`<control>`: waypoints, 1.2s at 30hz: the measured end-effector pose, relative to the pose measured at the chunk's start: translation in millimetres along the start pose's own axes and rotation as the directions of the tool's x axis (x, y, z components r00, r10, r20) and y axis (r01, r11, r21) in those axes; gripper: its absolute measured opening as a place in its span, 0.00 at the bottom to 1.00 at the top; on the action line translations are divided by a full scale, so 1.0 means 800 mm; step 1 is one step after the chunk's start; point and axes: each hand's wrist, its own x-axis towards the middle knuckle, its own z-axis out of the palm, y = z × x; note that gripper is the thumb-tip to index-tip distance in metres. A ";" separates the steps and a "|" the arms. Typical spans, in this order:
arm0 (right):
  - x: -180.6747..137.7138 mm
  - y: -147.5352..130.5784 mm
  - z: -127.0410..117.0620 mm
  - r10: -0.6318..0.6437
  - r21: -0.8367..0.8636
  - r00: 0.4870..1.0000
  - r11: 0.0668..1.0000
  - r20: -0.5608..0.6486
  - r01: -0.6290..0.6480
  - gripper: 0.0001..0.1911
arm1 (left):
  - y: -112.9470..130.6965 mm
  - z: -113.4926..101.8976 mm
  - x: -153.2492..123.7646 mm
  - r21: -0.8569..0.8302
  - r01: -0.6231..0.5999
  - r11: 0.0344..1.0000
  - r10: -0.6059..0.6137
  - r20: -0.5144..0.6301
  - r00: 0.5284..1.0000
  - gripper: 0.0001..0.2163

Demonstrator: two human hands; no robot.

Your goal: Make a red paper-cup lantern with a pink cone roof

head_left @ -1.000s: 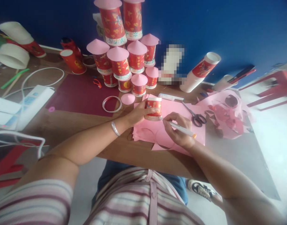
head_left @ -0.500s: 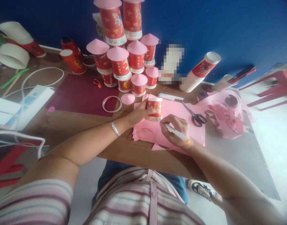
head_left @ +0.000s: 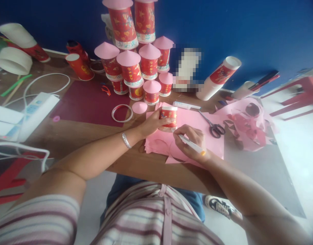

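Observation:
A red paper cup (head_left: 171, 115) with a white band at each end stands on the pink paper (head_left: 194, 119). My left hand (head_left: 155, 123) is wrapped round its left side, thumb across the front. My right hand (head_left: 190, 141) grips a white marker (head_left: 192, 144) with a yellow end; its tip is at the cup's lower band, partly hidden by the fingers. Right of that hand lie black-handled scissors (head_left: 215, 128). Another marker (head_left: 186, 105) rests behind the cup. A small pink paper cone (head_left: 139, 108) and a white ring (head_left: 122, 113) are to its left.
Stacked red cups with pink cone tops (head_left: 129, 68) rise at the back against the blue wall. Pink paper scraps (head_left: 253, 126) lie on the right. A power strip (head_left: 36, 115) with white cables sits at the left. Nested cups (head_left: 219, 78) lean at the back right.
My right hand and the marker have shifted very slightly left along the cup's lower band. My left hand keeps its hold on the cup.

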 end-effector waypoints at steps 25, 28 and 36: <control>0.003 -0.001 -0.002 -0.031 -0.028 0.999 0.999 -0.038 0.030 0.08 | 0.005 0.001 -0.002 0.029 0.006 1.000 -0.006 0.000 1.000 0.26; 0.002 0.000 -0.002 -0.026 -0.025 1.000 0.999 -0.016 0.025 0.08 | 0.006 0.002 -0.003 0.036 0.012 0.999 -0.012 -0.002 1.000 0.25; 0.000 0.000 0.003 -0.023 -0.003 1.000 1.000 -0.019 0.023 0.08 | 0.006 0.003 -0.002 0.041 -0.006 0.999 0.006 0.000 1.000 0.24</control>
